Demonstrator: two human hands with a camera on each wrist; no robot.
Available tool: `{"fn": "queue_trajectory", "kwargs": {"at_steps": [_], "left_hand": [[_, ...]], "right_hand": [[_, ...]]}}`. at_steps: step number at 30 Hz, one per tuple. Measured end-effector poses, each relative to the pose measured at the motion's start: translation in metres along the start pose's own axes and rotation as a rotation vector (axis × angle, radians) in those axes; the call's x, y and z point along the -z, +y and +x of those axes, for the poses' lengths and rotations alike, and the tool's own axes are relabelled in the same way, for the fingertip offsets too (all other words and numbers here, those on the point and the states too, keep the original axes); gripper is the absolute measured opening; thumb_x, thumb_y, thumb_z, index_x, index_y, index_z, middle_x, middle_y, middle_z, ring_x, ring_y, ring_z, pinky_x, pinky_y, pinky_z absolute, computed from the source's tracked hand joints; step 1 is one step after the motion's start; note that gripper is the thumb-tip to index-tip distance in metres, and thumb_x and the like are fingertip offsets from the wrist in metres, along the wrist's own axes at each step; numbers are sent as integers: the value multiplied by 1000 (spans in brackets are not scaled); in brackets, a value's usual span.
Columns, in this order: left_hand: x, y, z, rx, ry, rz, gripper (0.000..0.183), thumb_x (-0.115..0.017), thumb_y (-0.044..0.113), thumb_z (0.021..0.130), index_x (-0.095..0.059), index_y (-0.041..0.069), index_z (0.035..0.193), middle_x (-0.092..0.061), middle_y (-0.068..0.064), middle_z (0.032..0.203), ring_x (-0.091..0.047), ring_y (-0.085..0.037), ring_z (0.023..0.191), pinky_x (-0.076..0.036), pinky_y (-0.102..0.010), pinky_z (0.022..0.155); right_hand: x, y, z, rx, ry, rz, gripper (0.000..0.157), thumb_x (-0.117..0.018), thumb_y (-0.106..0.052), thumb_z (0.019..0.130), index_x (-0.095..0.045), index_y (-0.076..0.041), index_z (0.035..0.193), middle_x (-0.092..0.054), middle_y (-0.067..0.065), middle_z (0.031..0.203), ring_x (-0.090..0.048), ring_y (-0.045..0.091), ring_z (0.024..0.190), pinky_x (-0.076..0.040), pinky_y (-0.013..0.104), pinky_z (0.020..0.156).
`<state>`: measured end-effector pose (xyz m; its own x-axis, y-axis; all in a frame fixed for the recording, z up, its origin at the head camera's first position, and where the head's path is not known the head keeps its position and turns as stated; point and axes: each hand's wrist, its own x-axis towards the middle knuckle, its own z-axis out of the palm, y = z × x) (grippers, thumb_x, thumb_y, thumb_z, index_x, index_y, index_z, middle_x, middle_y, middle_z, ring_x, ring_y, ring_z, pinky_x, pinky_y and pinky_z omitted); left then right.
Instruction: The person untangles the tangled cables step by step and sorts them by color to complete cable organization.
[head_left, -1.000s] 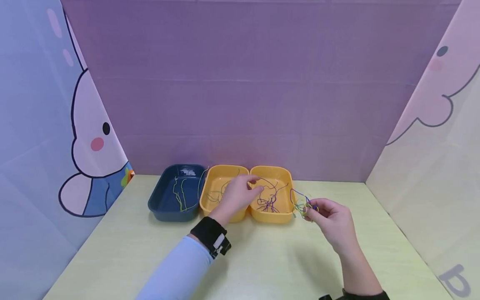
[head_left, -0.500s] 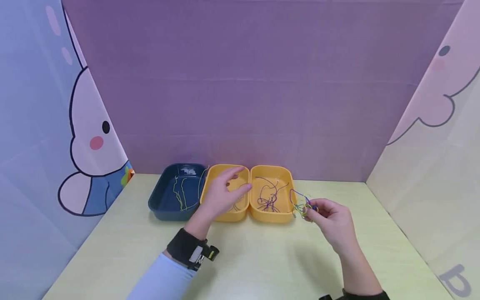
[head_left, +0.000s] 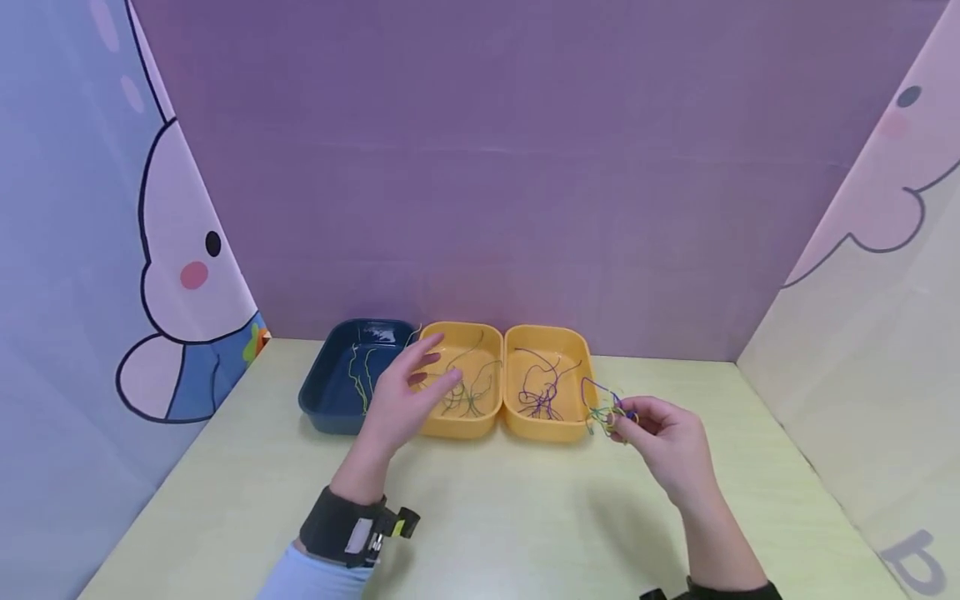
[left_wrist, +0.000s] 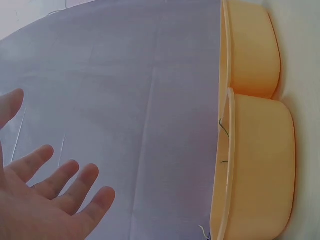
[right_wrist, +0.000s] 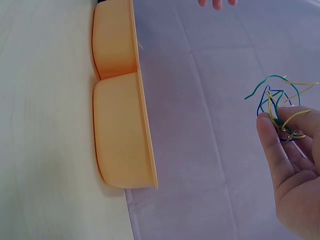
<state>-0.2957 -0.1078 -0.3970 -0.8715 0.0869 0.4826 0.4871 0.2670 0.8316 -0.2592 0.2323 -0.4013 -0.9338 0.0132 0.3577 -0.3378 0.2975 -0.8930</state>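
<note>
My right hand [head_left: 667,446] pinches a tangle of thin coloured wires [right_wrist: 280,102] between thumb and fingertips, just right of the right yellow tray [head_left: 551,429]. Blue, green and yellow strands stick out of the bunch. My left hand [head_left: 401,396] hovers over the join of the dark blue tray [head_left: 326,412] and the middle yellow tray [head_left: 457,427]. Its fingers are spread with nothing between them. Purple-blue wires [head_left: 542,400] lie in the right tray, green ones [head_left: 472,400] in the middle tray, and yellow ones [head_left: 360,383] in the blue tray, partly behind my left hand.
The three trays stand side by side at the back of a pale table [head_left: 510,517]. Behind them hangs a purple cloth [head_left: 525,167]. Printed cartoon panels [head_left: 187,250] close in the left and right sides.
My left hand has moved left, from between the two yellow trays to the blue tray's edge, uncovering the green wires. The right hand keeps holding the wire tangle in place.
</note>
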Motion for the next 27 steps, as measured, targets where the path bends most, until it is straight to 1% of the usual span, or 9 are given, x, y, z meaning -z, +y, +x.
{"fn": "queue_trajectory", "kwargs": {"at_steps": [4, 7, 9, 11, 15, 16, 20, 24, 27], "left_hand": [[-4, 3, 0, -35, -25, -4, 55, -69, 34, 89, -49, 22, 138, -48, 2, 138, -49, -16, 115, -42, -53, 93], [-9, 8, -1, -52, -41, 25, 56, -70, 35, 87, -49, 24, 138, -49, 6, 135, -50, -12, 113, -44, -52, 91], [-12, 15, -2, -53, -52, 31, 56, -71, 31, 88, -49, 21, 138, -49, 4, 135, -50, -14, 113, -44, -52, 92], [-16, 17, -3, -65, -62, 30, 56, -71, 30, 87, -49, 20, 138, -50, 4, 134, -50, -13, 112, -44, -53, 91], [-24, 22, -5, -75, -96, 24, 57, -72, 32, 87, -49, 22, 138, -49, 6, 135, -51, -12, 111, -45, -50, 89], [-27, 17, -5, -81, -103, 25, 58, -72, 35, 86, -49, 26, 138, -49, 9, 135, -51, -10, 110, -46, -49, 88], [-38, 21, -9, -104, -137, 29, 61, -74, 36, 84, -48, 25, 138, -49, 10, 135, -51, -9, 109, -48, -45, 87], [-47, 23, -13, -142, -163, 22, 63, -75, 34, 83, -49, 22, 138, -50, 9, 135, -52, -10, 108, -49, -45, 85], [-54, 25, -16, -149, -182, 4, 61, -76, 33, 83, -49, 24, 138, -50, 11, 134, -52, -9, 106, -49, -44, 84]], "right_hand": [[0, 0, -1, -4, 3, -12, 13, -70, 3, 83, -68, 4, 96, -67, 21, 86, -66, 26, 70, -57, 29, 65], [1, -2, -1, 10, 4, -7, 13, -70, 3, 83, -68, 5, 96, -67, 20, 86, -66, 25, 69, -57, 28, 64], [0, -11, -3, 14, 5, -11, 13, -69, 5, 83, -67, 7, 96, -67, 21, 86, -66, 26, 69, -57, 27, 64], [-2, -22, -4, 15, 3, -14, 13, -68, 7, 83, -66, 9, 96, -67, 22, 85, -66, 26, 69, -57, 27, 64], [-6, -38, -7, 11, -6, -18, 12, -65, 11, 82, -65, 12, 95, -66, 24, 84, -65, 28, 69, -57, 28, 65], [-7, -39, -7, 9, -9, -14, 12, -65, 11, 82, -65, 12, 95, -66, 24, 84, -65, 28, 69, -57, 28, 65], [-10, -41, -9, -2, -24, -9, 13, -65, 10, 83, -65, 12, 95, -66, 25, 85, -66, 28, 69, -57, 28, 65], [-12, -43, -11, -10, -34, -16, 11, -65, 10, 83, -65, 11, 95, -66, 25, 84, -65, 28, 69, -57, 27, 64], [-14, -43, -12, -8, -43, -19, 11, -65, 10, 83, -66, 10, 94, -67, 24, 82, -65, 29, 68, -57, 27, 63]]}}
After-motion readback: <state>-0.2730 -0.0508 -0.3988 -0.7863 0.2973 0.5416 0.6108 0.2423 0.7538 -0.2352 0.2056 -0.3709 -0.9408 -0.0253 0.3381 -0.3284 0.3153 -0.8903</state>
